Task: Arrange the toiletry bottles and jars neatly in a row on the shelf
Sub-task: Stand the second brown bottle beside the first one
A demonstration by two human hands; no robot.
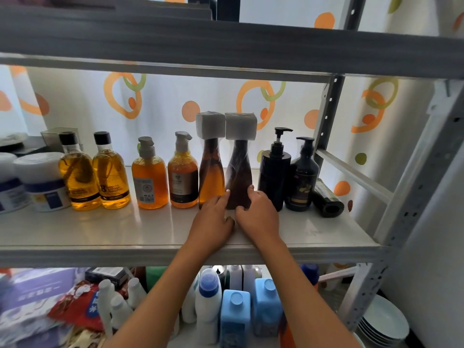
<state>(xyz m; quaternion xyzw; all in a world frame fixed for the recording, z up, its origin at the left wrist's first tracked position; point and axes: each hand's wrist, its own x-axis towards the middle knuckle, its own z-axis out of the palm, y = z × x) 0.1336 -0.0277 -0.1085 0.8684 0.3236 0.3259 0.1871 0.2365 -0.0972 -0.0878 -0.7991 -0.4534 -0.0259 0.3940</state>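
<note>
A row of toiletries stands on the white shelf [100, 229]. From the left: two white jars [41, 182], two amber bottles with black caps [77, 177], two orange pump bottles [150, 182], a tall amber bottle [211, 172] and a tall dark brown bottle [238, 172], both with white wrapped tops, then two black pump bottles [273, 169]. A black bottle [326, 199] lies on its side at the right end. My left hand [213, 222] and my right hand [258, 212] touch the base of the brown bottle from either side.
A grey shelf board [226, 43] hangs close overhead. The metal upright [411, 204] stands at the right. Below are white and blue detergent bottles [236, 315], packets at the left and stacked plates [384, 320] at the lower right.
</note>
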